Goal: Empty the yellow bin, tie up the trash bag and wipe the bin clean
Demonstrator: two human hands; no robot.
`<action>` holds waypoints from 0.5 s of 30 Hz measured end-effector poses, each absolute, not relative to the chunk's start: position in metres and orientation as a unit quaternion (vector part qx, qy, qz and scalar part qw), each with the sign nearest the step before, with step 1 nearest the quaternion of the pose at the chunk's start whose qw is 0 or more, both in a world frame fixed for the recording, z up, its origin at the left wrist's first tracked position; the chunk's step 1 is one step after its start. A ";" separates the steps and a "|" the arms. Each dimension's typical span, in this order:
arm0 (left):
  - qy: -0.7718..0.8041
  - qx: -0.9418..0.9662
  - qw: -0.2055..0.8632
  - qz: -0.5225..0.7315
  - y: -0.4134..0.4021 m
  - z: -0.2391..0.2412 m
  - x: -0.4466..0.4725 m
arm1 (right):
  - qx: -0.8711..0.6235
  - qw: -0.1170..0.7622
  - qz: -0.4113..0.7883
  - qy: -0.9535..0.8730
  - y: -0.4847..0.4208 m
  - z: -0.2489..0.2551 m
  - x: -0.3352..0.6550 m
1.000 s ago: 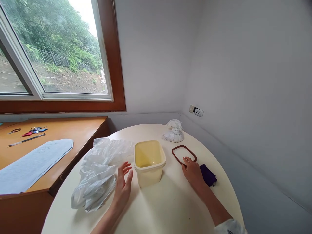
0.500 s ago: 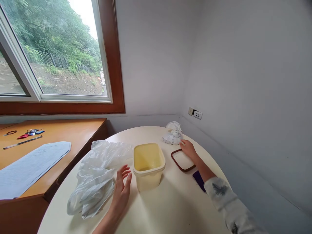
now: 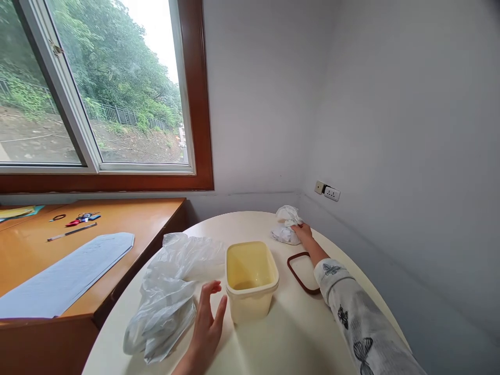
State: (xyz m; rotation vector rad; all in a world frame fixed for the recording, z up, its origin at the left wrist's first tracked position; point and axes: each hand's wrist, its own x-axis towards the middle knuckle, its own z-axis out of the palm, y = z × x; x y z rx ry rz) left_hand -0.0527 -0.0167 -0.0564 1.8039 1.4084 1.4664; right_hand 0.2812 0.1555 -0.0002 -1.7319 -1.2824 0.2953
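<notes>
A pale yellow square tub (image 3: 251,279) stands open in the middle of the round cream table (image 3: 281,338). My left hand (image 3: 209,325) rests on the table just left of the tub, fingers apart and holding nothing. My right hand (image 3: 303,232) is stretched to the far side and touches a knotted white bag bundle (image 3: 287,226); its fingers curl onto the bundle. A brown-rimmed lid (image 3: 302,271) lies flat right of the tub, partly under my right sleeve.
A crumpled clear plastic bag (image 3: 170,291) lies left of my left hand. A wooden desk (image 3: 128,219) at the left carries a paper sheet (image 3: 66,273), a pen and scissors. A wall socket (image 3: 328,191) sits on the right wall.
My right hand has moved from the lid's near edge across it to the white bundle at the back. My left hand has stayed beside the tub. The view has shifted slightly.
</notes>
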 end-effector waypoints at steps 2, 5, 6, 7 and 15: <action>0.500 0.661 0.191 0.526 -0.016 -0.057 -0.053 | -0.719 0.470 0.160 -0.486 0.158 -0.002 0.282; 0.496 0.671 0.180 0.521 -0.015 -0.058 -0.054 | -0.720 0.490 0.211 -0.443 0.161 -0.001 0.282; 0.495 0.672 0.179 0.521 -0.014 -0.057 -0.054 | -0.712 0.503 0.223 -0.437 0.161 0.000 0.281; 0.495 0.672 0.179 0.521 -0.014 -0.057 -0.053 | -0.699 0.519 0.233 -0.433 0.160 0.002 0.281; 0.481 0.681 0.145 0.533 -0.022 -0.044 -0.055 | -0.566 0.651 0.273 -0.427 0.119 0.032 0.284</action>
